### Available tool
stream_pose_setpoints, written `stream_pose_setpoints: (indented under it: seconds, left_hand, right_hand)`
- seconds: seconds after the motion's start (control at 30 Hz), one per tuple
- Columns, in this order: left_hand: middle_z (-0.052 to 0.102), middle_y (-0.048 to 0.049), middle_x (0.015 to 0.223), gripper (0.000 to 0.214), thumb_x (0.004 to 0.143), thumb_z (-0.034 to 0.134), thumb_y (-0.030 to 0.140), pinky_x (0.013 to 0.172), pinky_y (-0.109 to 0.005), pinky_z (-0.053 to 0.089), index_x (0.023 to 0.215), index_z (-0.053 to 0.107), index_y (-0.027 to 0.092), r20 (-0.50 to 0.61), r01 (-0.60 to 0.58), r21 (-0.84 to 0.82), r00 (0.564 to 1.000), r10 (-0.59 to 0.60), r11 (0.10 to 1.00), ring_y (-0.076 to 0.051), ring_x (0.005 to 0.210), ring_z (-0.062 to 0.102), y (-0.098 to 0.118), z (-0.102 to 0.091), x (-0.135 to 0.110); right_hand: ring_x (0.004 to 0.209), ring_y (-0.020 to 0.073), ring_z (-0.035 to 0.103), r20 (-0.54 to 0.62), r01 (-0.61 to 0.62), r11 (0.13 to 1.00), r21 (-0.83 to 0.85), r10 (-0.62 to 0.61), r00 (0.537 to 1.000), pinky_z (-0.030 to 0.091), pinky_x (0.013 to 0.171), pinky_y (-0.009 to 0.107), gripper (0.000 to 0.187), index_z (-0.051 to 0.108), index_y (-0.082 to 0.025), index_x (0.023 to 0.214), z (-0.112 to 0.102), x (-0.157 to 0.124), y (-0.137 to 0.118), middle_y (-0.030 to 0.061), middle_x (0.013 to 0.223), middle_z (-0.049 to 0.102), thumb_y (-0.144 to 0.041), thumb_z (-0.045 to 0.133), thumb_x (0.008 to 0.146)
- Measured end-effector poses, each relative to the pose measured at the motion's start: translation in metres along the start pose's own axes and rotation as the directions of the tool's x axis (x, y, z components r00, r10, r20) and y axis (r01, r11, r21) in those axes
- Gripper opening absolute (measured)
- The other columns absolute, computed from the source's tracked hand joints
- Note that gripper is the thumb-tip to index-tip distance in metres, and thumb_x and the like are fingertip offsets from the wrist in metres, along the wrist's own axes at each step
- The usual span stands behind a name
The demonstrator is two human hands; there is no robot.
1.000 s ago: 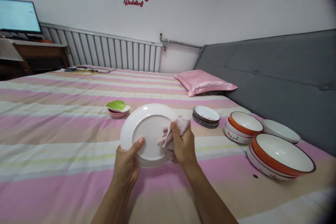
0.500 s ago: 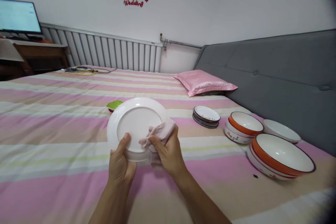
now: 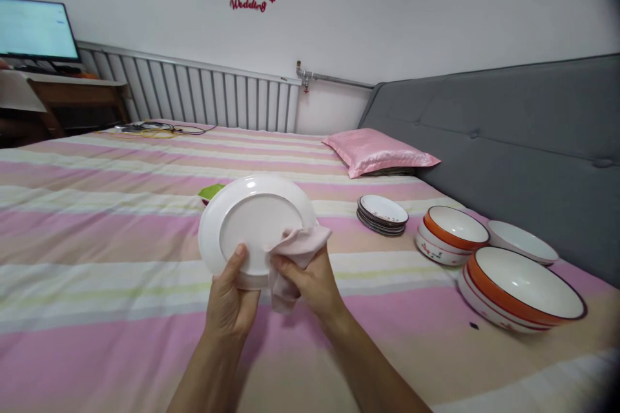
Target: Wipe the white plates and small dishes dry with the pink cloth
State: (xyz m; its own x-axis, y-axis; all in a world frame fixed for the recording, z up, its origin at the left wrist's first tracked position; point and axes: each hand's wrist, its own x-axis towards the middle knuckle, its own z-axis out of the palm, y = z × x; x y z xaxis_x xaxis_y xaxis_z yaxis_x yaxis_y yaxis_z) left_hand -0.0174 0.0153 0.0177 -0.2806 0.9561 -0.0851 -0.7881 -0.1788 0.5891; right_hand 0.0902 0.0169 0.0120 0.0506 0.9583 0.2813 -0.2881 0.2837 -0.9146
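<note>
A white plate [image 3: 256,222] is held up above the bed, its underside with the raised foot ring facing me. My left hand [image 3: 232,300] grips its lower edge, thumb on the underside and fingers hidden behind. Bunched in my right hand [image 3: 312,281] is a pale pink cloth [image 3: 298,248], pressed against the plate's lower right part; the thumb lies over the cloth and the other fingers are out of sight. Partly hidden behind the plate's left rim, a green leaf-like item [image 3: 211,191] rests on the bed.
To the right stand a stack of small plates [image 3: 382,210], a smaller orange-rimmed bowl [image 3: 453,232], a large orange-rimmed bowl [image 3: 526,287] and a shallow white dish [image 3: 523,240]. A pink pillow [image 3: 378,150] lies by the grey headboard [image 3: 508,116]. Cables [image 3: 162,129] lie at the bed's far edge.
The cloth has shifted slightly on the plate's underside, and more of it now hangs below my right hand. The plate has tilted a little; both hands keep their hold.
</note>
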Motion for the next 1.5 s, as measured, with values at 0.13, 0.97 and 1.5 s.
stream_pose_setpoints:
  seconds: [0.13,0.97,1.5]
  left_hand:
    - [0.071,-0.0042,0.094,0.042,0.068,0.066,0.011,0.081,-0.025,0.053,0.110,0.060,0.017,0.021,0.035,0.060,0.999,-0.036,0.998,-0.017,0.087,0.065,0.005,-0.003,0.000]
    - [0.070,-0.0148,0.091,0.049,0.061,0.073,0.016,0.071,-0.039,0.052,0.109,0.063,0.013,0.275,0.255,0.712,0.756,-0.594,0.654,-0.028,0.078,0.066,0.040,-0.027,0.003]
    - [0.068,-0.0047,0.079,0.050,0.051,0.077,0.026,0.061,-0.031,0.050,0.096,0.059,0.011,0.221,0.128,0.889,0.720,-0.658,0.439,-0.024,0.074,0.063,0.035,-0.029,0.003]
  right_hand:
    - [0.093,0.0201,0.062,0.024,0.000,0.999,0.036,-0.001,1.000,0.050,0.085,0.037,0.039,0.059,-0.020,0.096,-0.009,0.006,-0.006,0.0037,0.095,0.066,-0.027,0.074,0.061]
    - [0.081,0.0210,0.063,0.359,-0.103,0.927,-0.360,0.239,0.902,0.052,0.069,0.032,0.054,0.055,-0.019,0.102,-0.054,-0.003,-0.050,0.0018,0.086,0.066,-0.014,0.075,0.052]
    - [0.078,0.0159,0.057,0.463,-0.051,0.828,-0.559,0.362,0.809,0.044,0.062,0.021,0.058,0.053,-0.018,0.098,-0.054,0.000,-0.049,-0.0025,0.085,0.060,-0.016,0.079,0.045]
